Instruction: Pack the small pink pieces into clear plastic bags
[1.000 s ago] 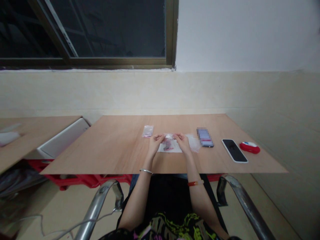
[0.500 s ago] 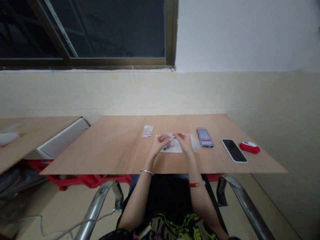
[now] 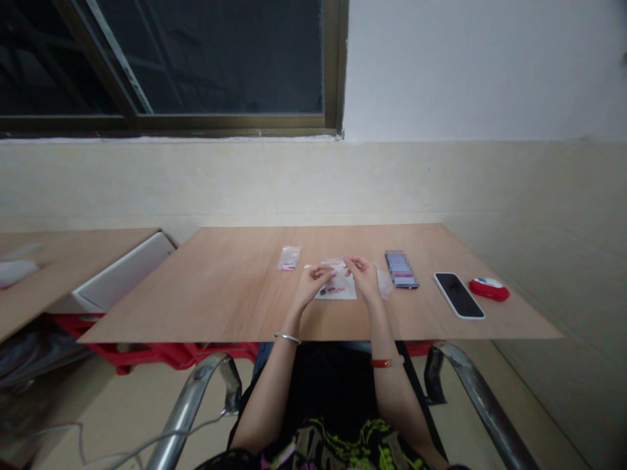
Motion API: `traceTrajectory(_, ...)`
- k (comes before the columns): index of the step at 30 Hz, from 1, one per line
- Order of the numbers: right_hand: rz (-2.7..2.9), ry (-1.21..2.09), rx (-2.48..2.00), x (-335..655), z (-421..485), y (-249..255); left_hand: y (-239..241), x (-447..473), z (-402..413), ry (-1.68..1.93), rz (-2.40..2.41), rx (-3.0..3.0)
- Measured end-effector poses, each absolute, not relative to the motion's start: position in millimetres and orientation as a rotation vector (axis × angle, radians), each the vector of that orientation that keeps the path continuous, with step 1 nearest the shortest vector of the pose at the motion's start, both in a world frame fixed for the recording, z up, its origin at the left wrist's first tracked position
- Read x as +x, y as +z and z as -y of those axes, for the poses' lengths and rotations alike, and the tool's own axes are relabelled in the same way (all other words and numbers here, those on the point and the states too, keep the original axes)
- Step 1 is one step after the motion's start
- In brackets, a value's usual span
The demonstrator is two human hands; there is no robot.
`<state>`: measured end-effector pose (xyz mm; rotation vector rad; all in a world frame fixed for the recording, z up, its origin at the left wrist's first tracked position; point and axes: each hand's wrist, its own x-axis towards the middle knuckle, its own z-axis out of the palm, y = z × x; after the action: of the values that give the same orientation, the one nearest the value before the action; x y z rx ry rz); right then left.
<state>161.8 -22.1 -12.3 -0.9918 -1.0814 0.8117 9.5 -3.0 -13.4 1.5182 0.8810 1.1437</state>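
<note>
My left hand (image 3: 313, 281) is over the left side of a white sheet of paper (image 3: 349, 292), its thumb and fingers pinched together. Across from it, my right hand (image 3: 361, 271) bends over the sheet's right side, fingertips also closed. Whatever either hand pinches is too small to make out. Between the hands a clear plastic piece (image 3: 335, 262), perhaps a small bag, shows at the far edge of the sheet. Small reddish and dark marks or pieces (image 3: 333, 290) show on the paper. Clear plastic bags (image 3: 385, 283) are just right of my right hand.
A small clear bag with pinkish contents (image 3: 289, 258) rests left of the sheet. To the right are a phone with a blurred screen (image 3: 401, 269), a white-edged phone (image 3: 459, 296) and a red case (image 3: 488, 289). Another table (image 3: 59, 261) stands at the left.
My hands have drawn slightly apart, the right one moving a little rightward. More of the paper and its reddish marks now shows between them.
</note>
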Motion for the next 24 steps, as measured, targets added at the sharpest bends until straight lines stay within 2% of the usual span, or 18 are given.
traceTrajectory(5,1.051,0.814,-0.993,159.7,23.1,-9.9,-5.0,10.4,5.6,1.326,-0.954,1.432)
traceTrajectory(11,1.054,0.864,-0.942,154.8,26.3,-5.2,-7.0,18.9,12.7,1.041,-0.765,1.384)
traceTrajectory(19,1.005,0.848,-0.943,156.7,24.3,-5.5,-13.5,21.6,15.2,0.911,-0.770,1.387)
traceTrajectory(21,0.986,0.836,-0.946,156.7,25.0,-3.4,-10.7,21.3,15.7,0.967,-0.801,1.366)
traceTrajectory(24,0.975,0.842,-0.949,155.7,26.2,-0.3,-3.2,21.3,15.3,1.244,-0.864,1.345)
